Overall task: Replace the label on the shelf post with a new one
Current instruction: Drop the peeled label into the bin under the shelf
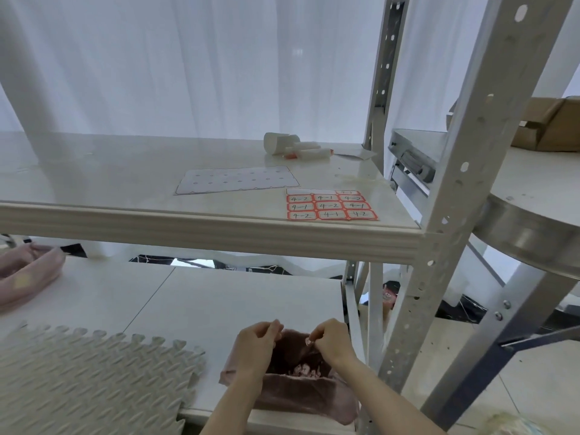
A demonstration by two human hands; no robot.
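The metal shelf unit fills the view, with its perforated front right post [470, 183] rising at a slant from the floor past both shelves. The upper shelf [125, 171] is a pale glossy board; the lower shelf [219, 296] is a white board beneath it. To the right of the post stands a round steel table [533, 237], with a cardboard box [549, 127] on its far side.

A grey foam mat [94, 378] with a toothed edge covers the front left corner of the lower shelf. A pink cloth item [28, 277] lies at that shelf's left edge. At the front edge, near the right corner, sits a pink bag [301, 394] with its mouth open and crumpled label bits [303, 370] inside.

On the upper shelf a blank white backing sheet [237, 180] lies near the middle. The sheet of new labels [331, 206], red-bordered and handwritten 4-1 and 4-2, lies flat at the front right corner, just beside the post. Toward the back right corner a white cup [277, 142] lies on its side, touching some marker pens [309, 152].

The left hand [255, 343] has its fingers curled and grips the left rim of the bag. The right hand [332, 340] pinches a small pale scrap [307, 341] between thumb and forefinger over the bag's mouth, the other fingers curled; whether it also holds the rim I cannot tell.
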